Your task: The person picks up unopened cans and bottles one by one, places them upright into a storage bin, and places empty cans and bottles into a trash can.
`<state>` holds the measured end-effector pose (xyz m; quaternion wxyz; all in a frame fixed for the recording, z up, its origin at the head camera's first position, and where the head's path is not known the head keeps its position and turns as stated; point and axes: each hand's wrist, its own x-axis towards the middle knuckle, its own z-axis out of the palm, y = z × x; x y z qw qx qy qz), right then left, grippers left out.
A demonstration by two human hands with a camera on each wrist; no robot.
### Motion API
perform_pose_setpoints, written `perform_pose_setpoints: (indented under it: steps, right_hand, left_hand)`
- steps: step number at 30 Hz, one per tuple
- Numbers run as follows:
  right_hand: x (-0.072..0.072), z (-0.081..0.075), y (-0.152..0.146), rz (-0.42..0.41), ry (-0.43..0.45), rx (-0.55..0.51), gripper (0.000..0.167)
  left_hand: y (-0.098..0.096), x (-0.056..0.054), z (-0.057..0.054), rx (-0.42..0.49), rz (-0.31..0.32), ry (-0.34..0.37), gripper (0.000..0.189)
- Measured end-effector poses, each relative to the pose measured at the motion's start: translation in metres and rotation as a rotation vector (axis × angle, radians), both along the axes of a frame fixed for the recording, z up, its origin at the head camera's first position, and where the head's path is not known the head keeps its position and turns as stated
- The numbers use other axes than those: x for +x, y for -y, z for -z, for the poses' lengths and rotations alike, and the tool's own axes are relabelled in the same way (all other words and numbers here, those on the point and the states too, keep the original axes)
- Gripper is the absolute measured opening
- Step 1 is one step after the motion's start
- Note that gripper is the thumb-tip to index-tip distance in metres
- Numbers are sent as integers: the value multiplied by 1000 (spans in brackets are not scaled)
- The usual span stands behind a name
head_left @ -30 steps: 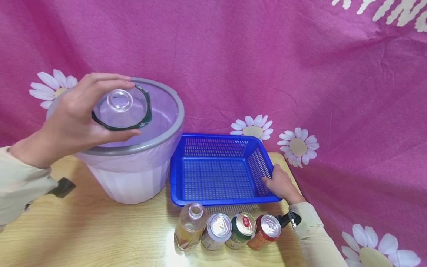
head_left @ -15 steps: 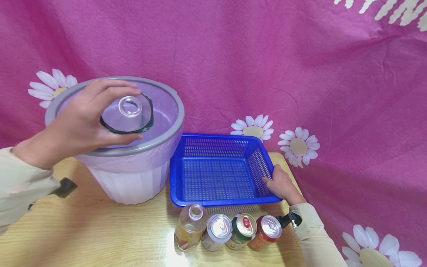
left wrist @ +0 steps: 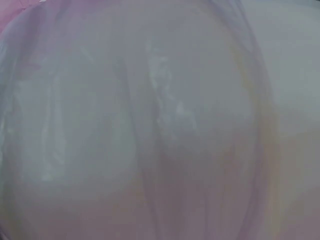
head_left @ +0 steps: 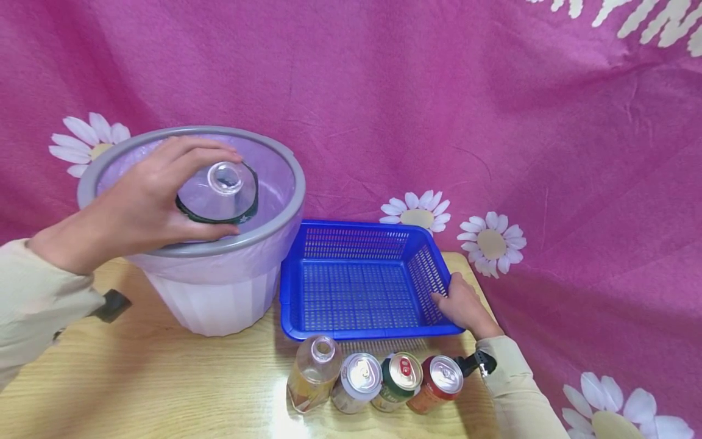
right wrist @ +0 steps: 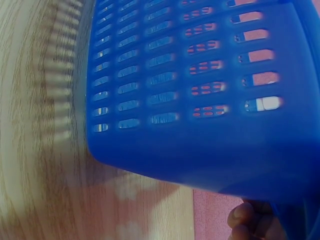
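My left hand grips a clear bottle with a dark green label band and an uncapped neck facing up. It holds the bottle within the mouth of a white bin that has a grey rim and a purplish liner bag; the bottle's lower part is hidden. In the left wrist view the liner over the bin's side fills nearly everything. At the right, my right hand grips the right rim of a blue perforated basket, its thumb inside. Some of those fingers show under the rim in the right wrist view.
In front of the basket stand a clear bottle with a yellowish label, a white can, a green can and a red can. A pink floral cloth hangs behind the wooden table.
My left hand has moved right and down with the bottle, bringing it lower into the bin's mouth. The right hand and the basket have stayed in place.
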<state>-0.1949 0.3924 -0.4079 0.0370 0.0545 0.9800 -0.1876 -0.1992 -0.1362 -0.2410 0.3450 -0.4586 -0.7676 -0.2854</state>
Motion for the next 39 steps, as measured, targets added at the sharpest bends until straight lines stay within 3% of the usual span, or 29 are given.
perform_pose_setpoints:
  steps: [4, 12, 19, 39]
  right_hand:
    - [-1, 1, -2, -19, -21, 14, 51]
    - [-1, 1, -1, -13, -16, 10, 52]
    - [0, -1, 0, -6, -7, 7, 53]
    - [0, -1, -2, -6, 6, 10, 53]
  left_hand:
    - [0, 0, 0, -9, -15, 19, 91]
    - [3, 5, -3, -79, -154, 219, 91]
    - [4, 4, -3, -79, -161, 269, 93]
    - [1, 6, -8, -172, -258, 423, 89]
